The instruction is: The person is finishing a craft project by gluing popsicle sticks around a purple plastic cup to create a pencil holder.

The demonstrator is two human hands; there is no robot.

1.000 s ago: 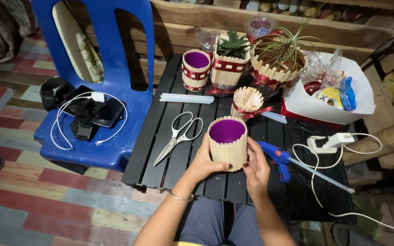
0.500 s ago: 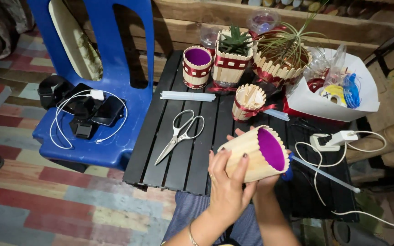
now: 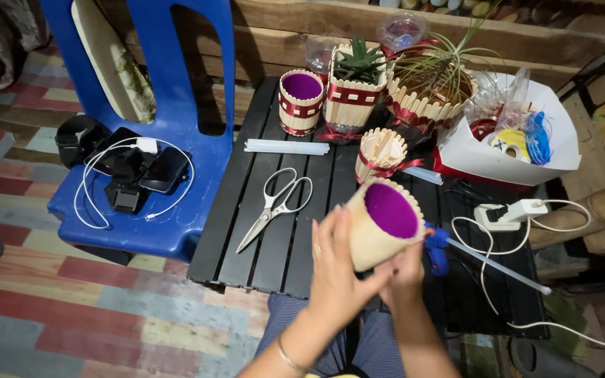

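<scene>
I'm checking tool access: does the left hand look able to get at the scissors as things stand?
Probably yes. The scissors lie in the open on the black table, just left of the left hand, with nothing between; but that hand first has to let go of the stick-clad cup.

I see scissors (image 3: 274, 204) mid-table, glue sticks (image 3: 286, 147) beyond them, potted plants (image 3: 356, 87) along the table's (image 3: 246, 238) far edge, white box (image 3: 498, 150) at its far right corner, blue chair (image 3: 169, 126) beside its left edge.
</scene>
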